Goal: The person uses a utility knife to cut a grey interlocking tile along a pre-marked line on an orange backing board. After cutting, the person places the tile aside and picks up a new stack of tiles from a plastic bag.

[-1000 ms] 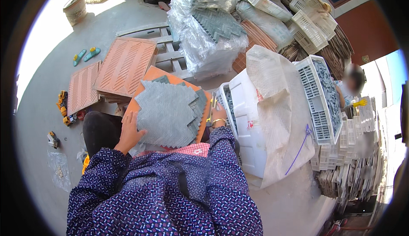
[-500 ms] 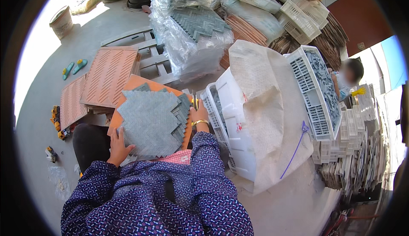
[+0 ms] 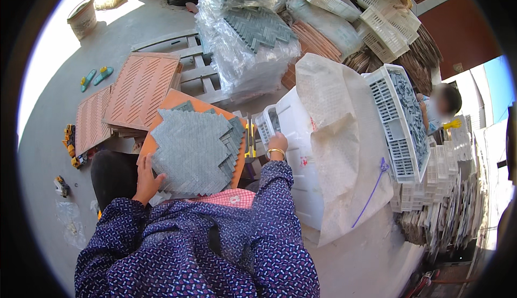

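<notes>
A mesh-backed sheet of grey-green tiles (image 3: 191,150) lies on an orange board (image 3: 177,100) over my lap, with herringbone tile strips (image 3: 232,144) showing along its right edge. My left hand (image 3: 146,180) rests at the left edge of the board and sheet, its fingers spread apart. At the near end of a white plastic basket (image 3: 265,127) holding small grey pieces is my right hand (image 3: 277,144), a gold bangle at its wrist. Its fingertips are hidden, so what they hold does not show. A yellow-handled tool (image 3: 250,139) stands between the board and the basket.
Ridged orange boards (image 3: 142,88) are stacked at left, near toy vehicles (image 3: 70,142) and sandals (image 3: 96,77). Plastic-wrapped tile stacks (image 3: 258,55) sit on a pallet ahead. A crate of tile pieces (image 3: 396,120) stands right on a cloth-covered stack (image 3: 334,152); beyond is another person (image 3: 433,109).
My right hand has moved right, from the board's right edge beside the yellow-handled tool to the white basket. My left hand stays at the board's left edge, its fingers slightly lifted.
</notes>
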Demonstrator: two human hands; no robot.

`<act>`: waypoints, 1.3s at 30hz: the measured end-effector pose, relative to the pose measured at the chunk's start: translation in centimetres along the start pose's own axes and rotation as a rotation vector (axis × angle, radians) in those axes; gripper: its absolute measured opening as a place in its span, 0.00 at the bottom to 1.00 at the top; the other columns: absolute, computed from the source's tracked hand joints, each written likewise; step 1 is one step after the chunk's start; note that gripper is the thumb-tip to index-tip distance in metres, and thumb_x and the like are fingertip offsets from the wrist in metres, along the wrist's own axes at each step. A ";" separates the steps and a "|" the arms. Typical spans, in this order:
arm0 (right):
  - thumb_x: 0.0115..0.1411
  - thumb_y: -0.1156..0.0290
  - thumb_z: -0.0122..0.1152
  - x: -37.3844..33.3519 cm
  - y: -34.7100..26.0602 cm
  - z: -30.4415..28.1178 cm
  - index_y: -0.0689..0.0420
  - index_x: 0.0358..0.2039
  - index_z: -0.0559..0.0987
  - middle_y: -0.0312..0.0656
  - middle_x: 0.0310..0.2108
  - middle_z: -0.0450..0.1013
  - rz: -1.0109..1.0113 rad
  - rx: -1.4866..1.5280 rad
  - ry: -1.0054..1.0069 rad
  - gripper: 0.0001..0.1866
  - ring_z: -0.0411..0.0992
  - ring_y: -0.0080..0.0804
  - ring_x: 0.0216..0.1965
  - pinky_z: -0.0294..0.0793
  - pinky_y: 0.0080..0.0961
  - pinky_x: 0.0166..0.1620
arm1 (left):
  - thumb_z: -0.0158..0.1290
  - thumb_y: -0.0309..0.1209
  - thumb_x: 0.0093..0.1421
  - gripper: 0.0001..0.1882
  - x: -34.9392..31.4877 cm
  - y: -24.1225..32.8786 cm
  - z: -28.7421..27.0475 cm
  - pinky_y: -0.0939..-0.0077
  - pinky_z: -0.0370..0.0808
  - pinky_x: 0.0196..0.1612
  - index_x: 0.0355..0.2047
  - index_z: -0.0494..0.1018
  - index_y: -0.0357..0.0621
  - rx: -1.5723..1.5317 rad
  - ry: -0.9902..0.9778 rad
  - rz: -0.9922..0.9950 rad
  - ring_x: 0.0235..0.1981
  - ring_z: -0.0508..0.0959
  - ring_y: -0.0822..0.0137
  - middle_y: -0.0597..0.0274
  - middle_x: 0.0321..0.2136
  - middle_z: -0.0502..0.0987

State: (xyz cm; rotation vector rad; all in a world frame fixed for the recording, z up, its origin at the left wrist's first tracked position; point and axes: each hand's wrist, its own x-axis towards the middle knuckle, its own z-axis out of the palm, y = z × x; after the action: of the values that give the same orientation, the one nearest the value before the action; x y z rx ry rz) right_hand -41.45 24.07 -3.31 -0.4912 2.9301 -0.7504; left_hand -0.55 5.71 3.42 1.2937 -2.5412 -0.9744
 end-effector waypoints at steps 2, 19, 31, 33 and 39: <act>0.49 0.71 0.50 2.0 1.6 -0.1 0.56 0.41 0.73 0.45 0.28 0.72 -0.008 -0.056 -0.270 0.17 0.70 0.37 0.29 0.69 0.33 0.31 | 0.58 0.28 0.45 0.39 0.2 -1.7 0.1 0.65 0.54 0.56 0.55 0.50 0.35 -0.016 0.017 -0.013 0.55 0.53 0.48 0.44 0.53 0.53; 0.46 0.63 0.59 -1.5 1.7 4.6 0.48 0.55 0.58 0.54 0.52 0.59 -0.354 -0.192 -0.744 0.35 0.59 0.51 0.51 0.61 0.35 0.51 | 0.50 0.23 0.51 0.25 1.6 -3.8 0.5 0.77 0.67 0.39 0.50 0.59 0.37 0.014 0.150 -0.115 0.37 0.67 0.67 0.56 0.40 0.63; 0.45 0.75 0.49 5.8 -5.5 -0.6 0.61 0.19 0.67 0.49 0.23 0.66 -0.474 0.209 0.055 0.04 0.65 0.49 0.26 0.66 0.40 0.29 | 0.53 0.21 0.45 0.29 3.2 1.1 -0.9 0.64 0.55 0.55 0.50 0.58 0.38 0.159 0.210 -0.002 0.52 0.58 0.51 0.49 0.52 0.55; 0.46 0.74 0.50 5.7 -9.3 -3.3 0.60 0.18 0.67 0.47 0.22 0.66 -0.627 0.257 0.240 0.05 0.65 0.49 0.25 0.66 0.39 0.27 | 0.55 0.21 0.43 0.33 4.3 4.2 -1.1 0.64 0.53 0.56 0.51 0.57 0.38 0.115 0.155 0.119 0.54 0.56 0.50 0.50 0.53 0.54; 0.45 0.72 0.55 -1.0 -20.7 -9.9 0.57 0.17 0.67 0.42 0.19 0.65 -1.022 0.245 0.158 0.07 0.66 0.41 0.20 0.66 0.31 0.21 | 0.56 0.25 0.45 0.38 8.6 18.2 -2.2 0.71 0.56 0.56 0.56 0.50 0.40 -0.407 0.134 0.473 0.56 0.56 0.55 0.51 0.55 0.53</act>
State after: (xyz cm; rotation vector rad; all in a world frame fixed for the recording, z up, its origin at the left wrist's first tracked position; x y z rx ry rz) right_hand -36.03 11.73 15.29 -2.0058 2.4874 -1.2209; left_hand -17.47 5.77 14.54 0.5894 -2.2290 -1.1586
